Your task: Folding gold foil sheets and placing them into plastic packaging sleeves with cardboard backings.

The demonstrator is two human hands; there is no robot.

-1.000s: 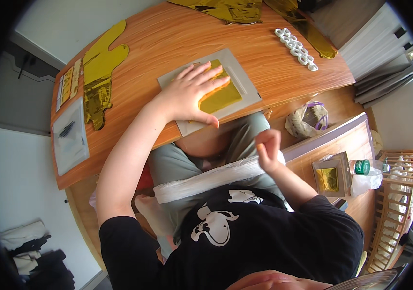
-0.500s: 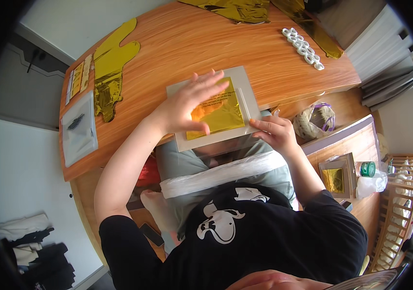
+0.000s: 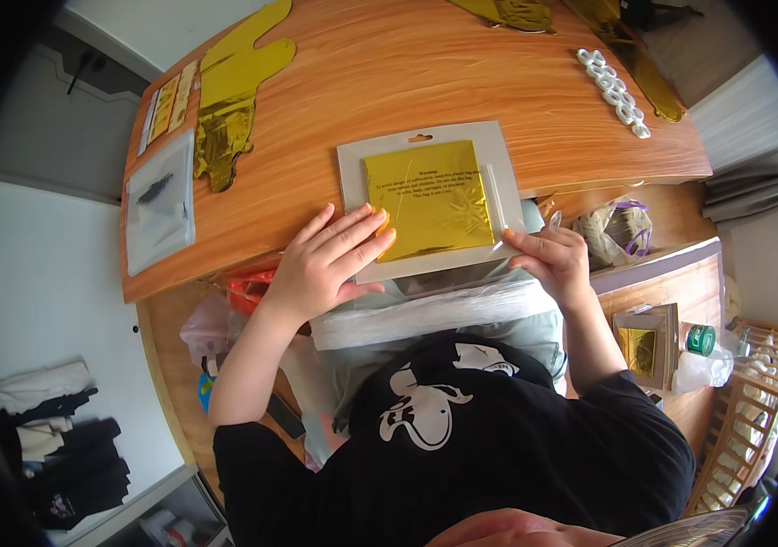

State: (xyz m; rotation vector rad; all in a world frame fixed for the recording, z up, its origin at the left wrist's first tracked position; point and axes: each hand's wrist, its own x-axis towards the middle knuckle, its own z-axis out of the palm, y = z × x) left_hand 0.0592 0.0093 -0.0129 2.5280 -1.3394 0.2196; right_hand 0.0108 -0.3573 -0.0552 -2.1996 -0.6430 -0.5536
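A clear plastic bag with a grey backing card lies at the front edge of the table, its lower end over my lap. Inside it is a folded gold foil sheet under printed text. My left hand rests with fingers stretched out on the lower left part of the bag, fingertips at the foil's corner. With thumb and fingers my right hand pinches the lower right edge of the bag. Across my lap lies a bundle of white plastic film.
Gold foil balloons lie on the wooden table at left and far right. Clear bags sit at the left edge, white rings at the right. A low side table at right holds another gold packet and a green-and-white roll.
My left hand has moved down and left off the middle of the foil, uncovering the print. My right hand keeps its place at the bag's edge. The whole view has shifted slightly.
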